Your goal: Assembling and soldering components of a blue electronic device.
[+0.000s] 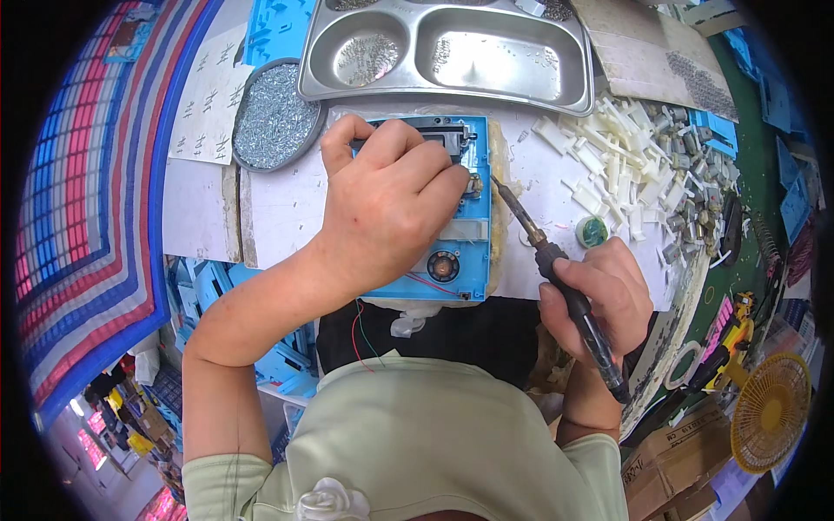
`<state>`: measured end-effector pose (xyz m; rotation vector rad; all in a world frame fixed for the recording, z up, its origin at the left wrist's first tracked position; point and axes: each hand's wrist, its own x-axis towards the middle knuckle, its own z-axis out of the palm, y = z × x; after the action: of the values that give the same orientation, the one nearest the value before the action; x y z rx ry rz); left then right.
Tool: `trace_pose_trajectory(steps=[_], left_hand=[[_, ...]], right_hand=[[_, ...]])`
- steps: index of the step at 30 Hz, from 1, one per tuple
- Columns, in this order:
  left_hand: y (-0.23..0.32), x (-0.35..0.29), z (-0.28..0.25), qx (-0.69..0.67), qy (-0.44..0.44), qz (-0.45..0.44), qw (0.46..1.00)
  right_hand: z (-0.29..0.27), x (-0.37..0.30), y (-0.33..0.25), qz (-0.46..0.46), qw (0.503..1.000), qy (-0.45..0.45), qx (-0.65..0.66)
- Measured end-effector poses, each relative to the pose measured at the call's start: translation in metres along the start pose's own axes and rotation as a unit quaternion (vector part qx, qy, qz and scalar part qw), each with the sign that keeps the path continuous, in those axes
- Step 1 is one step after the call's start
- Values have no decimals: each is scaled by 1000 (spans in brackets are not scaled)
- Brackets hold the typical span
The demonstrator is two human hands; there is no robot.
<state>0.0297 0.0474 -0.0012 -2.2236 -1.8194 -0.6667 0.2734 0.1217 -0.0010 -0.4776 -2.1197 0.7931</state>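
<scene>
A blue plastic housing [476, 252] lies on the table in front of me, fitted with a black part [452, 135] near its far edge and a small round speaker [443, 267] at its near end. Over the housing's upper half my left hand [391, 195] is closed, fingers curled down; whatever the fingertips hold is hidden beneath them. My right hand [612, 291] grips a soldering iron [573, 300] by its black handle. The iron's tip points up and left, close to the housing's right edge. Thin red and green wires [355, 334] hang off the near side.
Behind the housing stands a steel compartment tray [413, 85] with small metal pieces. A round dark dish [323, 117] of screws sits to its left. White plastic parts [599, 156] and metal motors [695, 165] are heaped at right, near a small green-filled pot [592, 232]. A yellow fan [771, 412] stands lower right.
</scene>
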Motion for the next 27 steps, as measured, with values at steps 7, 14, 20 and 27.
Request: trace_pose_trajectory(steps=[7,14,20,27], left_hand=[[-1,-2,2,4,7,2,1000],[-1,-2,2,4,12,6,1000],[-1,-3,3,5,16,4,1000],[-1,-3,2,6,16,5,1000]], right_hand=[[0,1,0,-4,1000,7,4],[0,1,-1,-4,1000,10,-5],[-1,0,-1,-1,1000,5,-9],[-1,1,-2,-3,1000,6,-5]])
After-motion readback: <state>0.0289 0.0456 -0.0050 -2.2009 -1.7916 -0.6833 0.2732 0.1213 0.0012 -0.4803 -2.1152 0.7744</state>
